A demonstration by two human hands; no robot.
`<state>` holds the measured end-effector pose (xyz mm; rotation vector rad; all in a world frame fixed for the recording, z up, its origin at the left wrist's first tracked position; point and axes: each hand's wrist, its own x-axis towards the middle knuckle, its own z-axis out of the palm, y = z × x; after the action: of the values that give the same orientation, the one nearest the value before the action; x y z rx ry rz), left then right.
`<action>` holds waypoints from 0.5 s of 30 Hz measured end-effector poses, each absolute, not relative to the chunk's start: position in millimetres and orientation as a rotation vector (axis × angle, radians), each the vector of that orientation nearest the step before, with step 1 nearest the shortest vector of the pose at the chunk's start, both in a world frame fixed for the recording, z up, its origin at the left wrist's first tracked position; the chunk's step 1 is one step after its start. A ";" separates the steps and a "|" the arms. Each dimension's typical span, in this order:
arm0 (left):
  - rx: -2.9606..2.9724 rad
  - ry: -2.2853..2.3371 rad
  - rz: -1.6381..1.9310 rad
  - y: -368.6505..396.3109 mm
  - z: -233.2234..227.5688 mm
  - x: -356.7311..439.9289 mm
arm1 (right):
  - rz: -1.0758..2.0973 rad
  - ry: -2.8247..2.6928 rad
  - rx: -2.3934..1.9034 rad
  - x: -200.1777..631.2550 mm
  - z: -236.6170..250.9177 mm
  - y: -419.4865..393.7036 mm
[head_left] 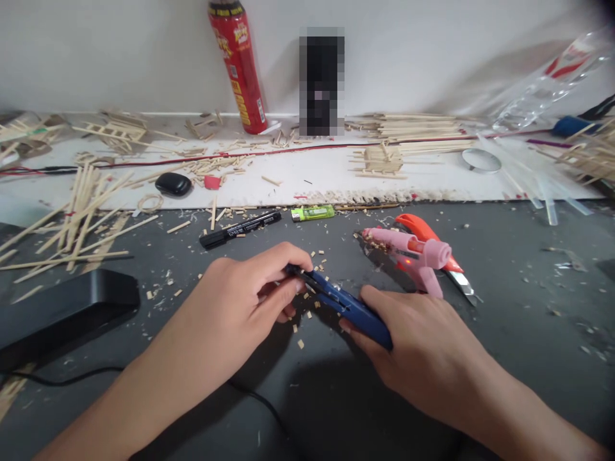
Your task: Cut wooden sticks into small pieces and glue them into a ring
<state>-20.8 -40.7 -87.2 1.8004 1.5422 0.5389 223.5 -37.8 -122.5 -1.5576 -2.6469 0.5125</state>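
My right hand (pixel 413 339) is closed round the thick end of a blue hand tool (pixel 353 310) with a dark slim end; its exact kind is hard to make out. The fingers of my left hand (pixel 259 288) pinch that dark far end, so both hands hold the tool above the grey table. Small wood chips (pixel 300 344) lie scattered beneath and around it. Just beyond my right hand rests a pink glue gun (pixel 408 248) with a small orange light lit. An orange-handled cutter (pixel 451 266) lies partly behind the glue gun.
A black marker (pixel 240 229) and a green lighter (pixel 313 212) lie ahead. Wooden sticks (pixel 79 218) are heaped at left, near a black box (pixel 72 314). Against the wall stand a red can (pixel 240 70) and a blurred dark object (pixel 321 83). A plastic bottle (pixel 552 80) leans at right.
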 end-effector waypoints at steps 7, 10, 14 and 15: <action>1.793 1.546 0.568 -38.4 -85.2 -24.4 | 0.666 -2.533 -1.772 212.9 -118.7 -32.6; 1.813 1.569 0.599 -38.3 -84.0 -27.7 | 0.699 -2.513 -1.788 214.2 -112.7 -32.1; 1.822 1.597 0.555 -39.6 -82.1 -30.9 | 0.702 -2.556 -1.746 220.4 -106.9 -34.9; 1.827 1.599 0.533 -39.7 -81.5 -31.3 | 0.696 -2.565 -1.740 222.1 -106.3 -35.9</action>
<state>-31.3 -39.7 -81.5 1.8267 1.5989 0.5329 222.1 -35.9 -106.3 -1.7400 -2.5647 0.6956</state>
